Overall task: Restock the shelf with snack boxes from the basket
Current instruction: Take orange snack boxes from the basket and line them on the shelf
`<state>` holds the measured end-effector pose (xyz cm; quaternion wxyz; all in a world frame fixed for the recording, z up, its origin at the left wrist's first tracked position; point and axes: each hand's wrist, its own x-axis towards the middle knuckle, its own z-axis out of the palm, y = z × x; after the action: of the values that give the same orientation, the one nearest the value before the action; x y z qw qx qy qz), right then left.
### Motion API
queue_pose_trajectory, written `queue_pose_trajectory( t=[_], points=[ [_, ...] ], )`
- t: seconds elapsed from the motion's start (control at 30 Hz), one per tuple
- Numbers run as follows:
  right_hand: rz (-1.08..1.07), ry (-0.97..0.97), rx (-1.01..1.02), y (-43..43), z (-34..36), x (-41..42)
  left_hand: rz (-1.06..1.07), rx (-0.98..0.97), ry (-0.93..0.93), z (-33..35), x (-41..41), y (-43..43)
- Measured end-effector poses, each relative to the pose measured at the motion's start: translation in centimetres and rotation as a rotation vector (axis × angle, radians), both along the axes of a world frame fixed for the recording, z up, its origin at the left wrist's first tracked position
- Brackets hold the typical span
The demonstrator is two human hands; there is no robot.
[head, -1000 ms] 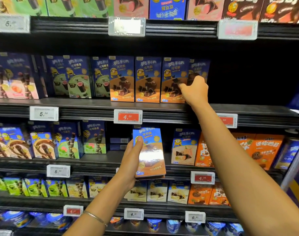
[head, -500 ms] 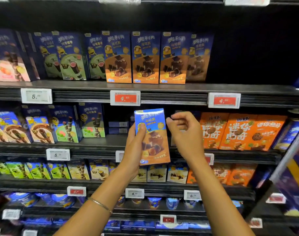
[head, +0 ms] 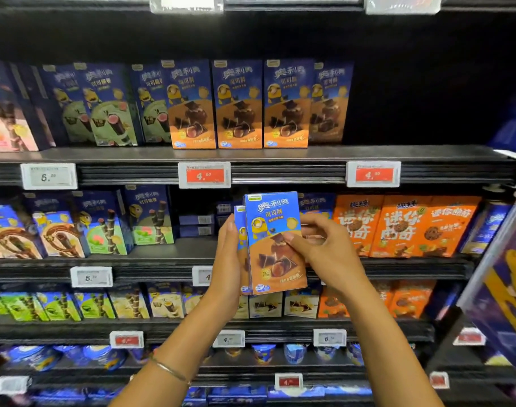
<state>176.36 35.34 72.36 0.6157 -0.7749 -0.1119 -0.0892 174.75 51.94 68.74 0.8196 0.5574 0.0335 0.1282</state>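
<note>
Two blue-and-orange snack boxes [head: 273,248] stand upright, one behind the other, in front of the middle shelf. My left hand [head: 228,259] holds them from the left side, palm against their edge. My right hand [head: 318,248] pinches the front box, thumb on its face and fingers behind its right edge. Matching boxes [head: 239,104] line the upper shelf [head: 251,155] in a row, with dark free room to their right. No basket is in view.
Green-flavour boxes [head: 107,107] fill the upper shelf's left. Orange cookie boxes [head: 403,227] stand right of my hands on the middle shelf. Lower shelves hold more boxes and cups. A purple display [head: 503,277] juts in at the right edge.
My right hand came down from the upper shelf, where it left a box at the row's right end, and took hold of the front box that my left hand holds.
</note>
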Motion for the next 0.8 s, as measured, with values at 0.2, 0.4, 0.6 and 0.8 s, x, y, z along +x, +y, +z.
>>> queue_pose_trajectory(
  t=[0.2, 0.4, 0.6, 0.8],
  points=[
    [0.055, -0.096, 0.071, -2.8, 4.4, -1.6, 0.065, 0.075, 0.04, -1.2, 1.1, -0.6],
    [-0.051, -0.274, 0.154, -4.6, 10.9, -0.6, 0.046, 0.139, 0.011, -1.1, 0.7, -1.6],
    [-0.208, -0.28, 0.304, -5.3, 15.4, 5.2, -0.003, 0.187, -0.04, -0.3, 0.3, -1.8],
    [-0.334, -0.326, 0.235, -5.3, 16.7, 10.4, 0.0, 0.183, -0.069, 1.5, 0.0, -1.9]
  ],
)
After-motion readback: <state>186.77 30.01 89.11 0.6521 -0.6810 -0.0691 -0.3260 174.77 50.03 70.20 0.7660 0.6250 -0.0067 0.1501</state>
